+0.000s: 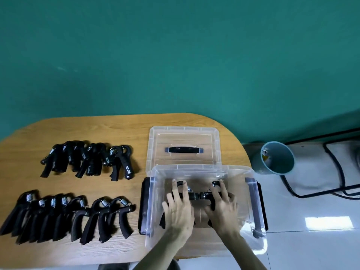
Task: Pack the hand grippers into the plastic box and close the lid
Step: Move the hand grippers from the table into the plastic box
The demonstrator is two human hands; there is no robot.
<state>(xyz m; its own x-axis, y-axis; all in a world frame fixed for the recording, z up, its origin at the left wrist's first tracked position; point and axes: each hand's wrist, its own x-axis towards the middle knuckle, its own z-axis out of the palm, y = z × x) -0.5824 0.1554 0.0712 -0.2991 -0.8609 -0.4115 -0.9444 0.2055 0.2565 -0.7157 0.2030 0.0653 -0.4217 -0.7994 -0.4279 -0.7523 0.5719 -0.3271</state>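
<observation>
Head view: both hands are reaching down into the box (153,201), which is standing at the right end of the table (116,131).
Box: it is standing open, clear-walled, with dark latches hanging at both sides.
Lid (183,137): it is lying flat on the table just behind the box, handle up, apart from the rim.
Grippers in box (195,196): two are lying on the floor of the box, their heads meeting near the centre.
Far row (87,158): unpacked grippers are lying overlapped on the table, left of the lid.
Near row (64,215): a second overlapped row is lying nearer the person, left of the box.
Left hand (179,209): it is resting palm down with fingers spread over the left gripper, pressing rather than pinching; whether any finger is curling under a handle cannot be told.
Right hand (224,205): it is lying palm down, fingers splayed over the right gripper, index tip at its looped head.
Forearms: both are entering over the near rim, angled inward.
Risk, layout: the two grippers are taking up the middle of the floor; if left like that, the remaining rows will probably not pack flat and the lid may not seat.
Risk, snagging: exposed springs and looped heads are likely to hook each other when the overlapped rows are lifted, dragging neighbours off the table edge.
Risk, latches: a hanging latch may get trapped under the lid at closing.
</observation>
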